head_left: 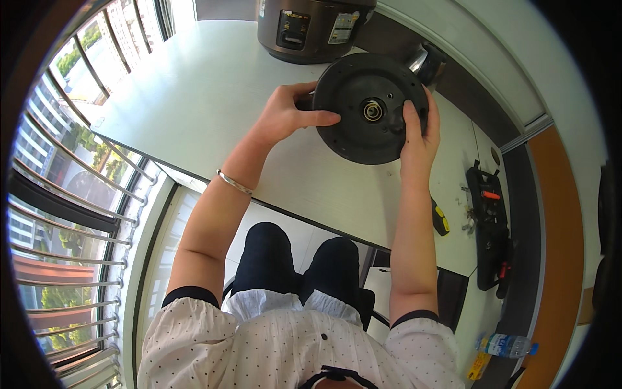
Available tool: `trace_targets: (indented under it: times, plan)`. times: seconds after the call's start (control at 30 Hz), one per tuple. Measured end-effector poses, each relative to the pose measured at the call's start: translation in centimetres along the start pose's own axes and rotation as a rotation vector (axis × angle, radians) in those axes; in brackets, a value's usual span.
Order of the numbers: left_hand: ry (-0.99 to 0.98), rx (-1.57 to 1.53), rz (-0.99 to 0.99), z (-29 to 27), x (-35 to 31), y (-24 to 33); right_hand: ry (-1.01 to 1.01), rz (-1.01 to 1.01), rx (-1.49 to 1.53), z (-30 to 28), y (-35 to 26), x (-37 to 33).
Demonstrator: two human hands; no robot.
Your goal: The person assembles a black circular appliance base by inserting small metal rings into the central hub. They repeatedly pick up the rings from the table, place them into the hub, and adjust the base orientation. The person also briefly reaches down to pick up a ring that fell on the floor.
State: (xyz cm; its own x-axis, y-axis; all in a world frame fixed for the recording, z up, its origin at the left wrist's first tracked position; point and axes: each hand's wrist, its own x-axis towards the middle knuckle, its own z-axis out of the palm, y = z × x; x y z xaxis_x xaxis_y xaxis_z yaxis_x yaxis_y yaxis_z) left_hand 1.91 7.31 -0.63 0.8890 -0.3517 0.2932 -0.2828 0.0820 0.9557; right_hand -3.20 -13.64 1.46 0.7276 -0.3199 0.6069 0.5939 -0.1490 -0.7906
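Note:
Between my two hands is a round dark plate [363,141] with a raised rim, small holes and a coiled spring [372,111] at its centre. It is held above the white table [214,97], its hollow face toward me. My left hand [285,117] grips the left edge, thumb on the face and fingers partly hidden behind. At the right edge, my right hand [420,133] clasps the plate with its thumb on the face and the other fingers around the rim.
A brown electric cooker [314,35] stands behind the plate, beside a shiny metal object [427,63]. To the right lie a yellow-black tool handle [440,218], small metal parts [468,212] and a black tool case [490,223]. A water bottle [508,345] is at lower right; a barred window lies left.

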Motion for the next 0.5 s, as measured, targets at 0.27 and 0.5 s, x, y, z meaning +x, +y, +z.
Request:
trace_targets:
  times: [0.27,0.5]
  plan:
    - [-0.010,0.039,-0.006,-0.30,0.08,0.30,-0.078,0.124,0.075,-0.34,-0.68,0.07]
    - [0.002,0.045,-0.011,-0.19,0.21,-0.10,-0.111,0.068,0.046,-0.49,-0.28,0.28]
